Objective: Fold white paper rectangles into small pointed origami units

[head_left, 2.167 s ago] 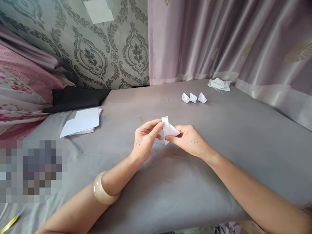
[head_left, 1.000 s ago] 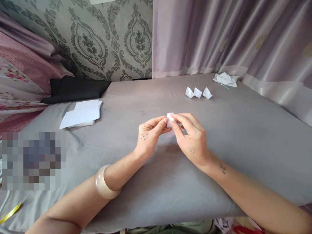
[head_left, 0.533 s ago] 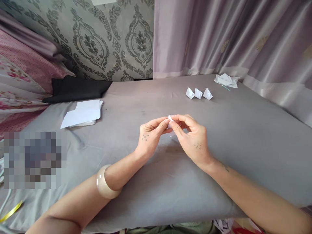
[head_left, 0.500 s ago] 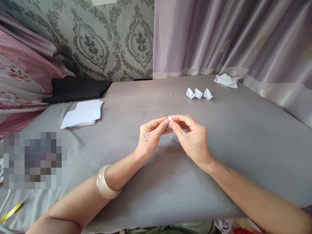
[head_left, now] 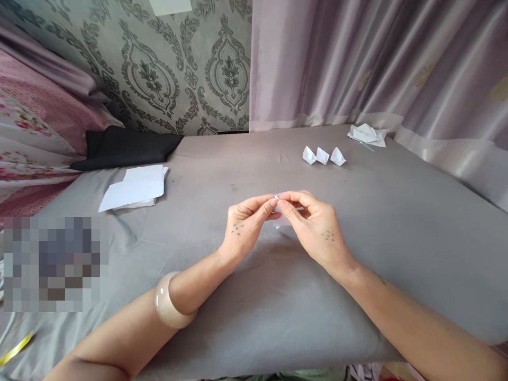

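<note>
A small piece of folded white paper (head_left: 282, 219) is pinched between both hands over the middle of the grey cloth surface. My left hand (head_left: 251, 219) grips its left edge with thumb and index finger; a bangle circles that wrist. Thumb and index finger of my right hand (head_left: 311, 222) press its upper edge from the other side. The fingertips of both hands nearly meet, and they cover much of the paper. Farther back stand three small folded white paper shapes (head_left: 323, 156) in a row.
White paper sheets (head_left: 133, 188) lie stacked at the left, near a black cloth (head_left: 127, 147). More white paper (head_left: 369, 134) with a thin green stick lies at the back right. A yellow strip (head_left: 16, 349) is at the lower left, below a blurred patch. Curtains (head_left: 357, 63) border the surface.
The upper tip of the paper has dropped between the fingertips, and more of its lower part shows beneath them. My right hand has shifted slightly. Both hands keep hold.
</note>
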Demonstrator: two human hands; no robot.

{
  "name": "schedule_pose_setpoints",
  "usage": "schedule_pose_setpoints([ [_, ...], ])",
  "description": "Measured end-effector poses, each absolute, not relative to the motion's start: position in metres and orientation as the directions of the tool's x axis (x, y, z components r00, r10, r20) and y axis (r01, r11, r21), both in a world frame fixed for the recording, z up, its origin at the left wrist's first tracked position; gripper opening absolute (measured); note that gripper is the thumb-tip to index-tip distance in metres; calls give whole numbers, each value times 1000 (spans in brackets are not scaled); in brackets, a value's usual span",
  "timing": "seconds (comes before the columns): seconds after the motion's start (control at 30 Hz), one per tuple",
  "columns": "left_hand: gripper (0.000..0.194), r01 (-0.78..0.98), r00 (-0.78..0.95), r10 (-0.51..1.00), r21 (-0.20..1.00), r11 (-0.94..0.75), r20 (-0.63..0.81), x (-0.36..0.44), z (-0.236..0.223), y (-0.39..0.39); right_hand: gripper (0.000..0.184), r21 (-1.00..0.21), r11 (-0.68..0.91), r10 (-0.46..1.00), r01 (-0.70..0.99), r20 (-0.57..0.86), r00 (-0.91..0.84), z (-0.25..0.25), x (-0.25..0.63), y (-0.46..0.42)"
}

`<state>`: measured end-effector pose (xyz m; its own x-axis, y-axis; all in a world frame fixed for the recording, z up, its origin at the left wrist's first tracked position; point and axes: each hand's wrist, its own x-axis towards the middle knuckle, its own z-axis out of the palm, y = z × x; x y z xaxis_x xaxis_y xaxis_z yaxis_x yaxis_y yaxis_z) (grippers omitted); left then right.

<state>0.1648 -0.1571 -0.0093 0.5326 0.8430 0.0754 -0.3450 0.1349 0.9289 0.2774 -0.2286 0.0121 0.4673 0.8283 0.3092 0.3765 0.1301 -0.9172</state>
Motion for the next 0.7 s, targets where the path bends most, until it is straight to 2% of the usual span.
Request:
schedule_pose_setpoints([
  [0.17, 21, -326, 529, 845, 939, 109, 86, 164, -7, -156, 15, -880, 161, 809, 446, 377, 451, 11, 278, -230],
  [0.53, 21, -278, 590, 801, 957, 80, 104, 161, 0, -159, 16, -701, 140, 769, 700, 522, 368, 10, 280, -233],
  [0.7, 15, -225, 547, 829, 974, 16, 113, 160, 8, -157, 20, -670, 135, 786, 730, 520, 333, 17, 281, -237],
])
